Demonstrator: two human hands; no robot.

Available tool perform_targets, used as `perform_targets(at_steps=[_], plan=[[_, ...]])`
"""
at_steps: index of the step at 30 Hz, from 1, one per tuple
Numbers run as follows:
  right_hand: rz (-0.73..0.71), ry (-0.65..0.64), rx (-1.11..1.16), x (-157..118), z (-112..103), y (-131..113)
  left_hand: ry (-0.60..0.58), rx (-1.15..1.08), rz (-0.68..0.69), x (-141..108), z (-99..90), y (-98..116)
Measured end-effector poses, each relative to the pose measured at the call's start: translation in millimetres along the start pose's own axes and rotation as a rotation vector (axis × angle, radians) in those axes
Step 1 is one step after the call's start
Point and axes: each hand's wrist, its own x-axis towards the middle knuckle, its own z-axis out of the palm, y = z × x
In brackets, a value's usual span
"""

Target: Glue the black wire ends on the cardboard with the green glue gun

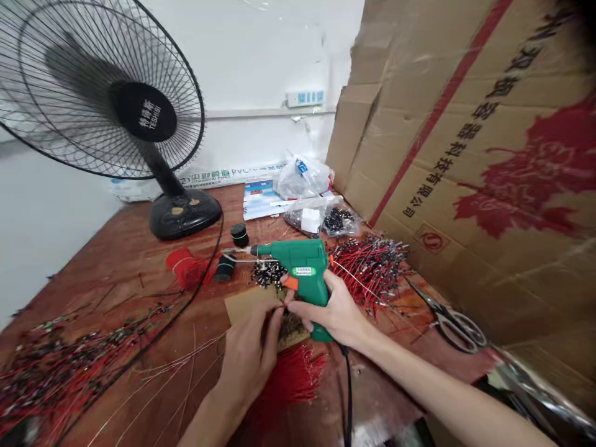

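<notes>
My right hand (343,310) is wrapped round the grip of a green soldering gun (302,253) with an orange trigger; its tip points left. White solder wire (356,277) runs into its back, and a black cord hangs from the grip. My left hand (248,343) is closed in a pinch just below the trigger, its fingertips close to those of my right hand. Whatever they pinch is too small to make out. Below the hands lies a tan board (243,304), partly hidden, and a bunch of red wires (298,375).
A black fan (186,211) stands at the back left, its cord crossing the table. Wire bundles (367,267) lie right, and more wires (56,366) left. Small black parts (267,273) sit behind the board. Scissors (454,323) lie by a tall cardboard box (419,124) at right.
</notes>
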Motion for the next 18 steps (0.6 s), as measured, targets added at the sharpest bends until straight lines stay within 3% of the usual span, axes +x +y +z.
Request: perform_targets(at_steps=[18], plan=[[-0.025,-0.052,0.012,0.8,-0.9,2.8,0.004,0.031,0.144,-0.2,-2.5,-1.5]])
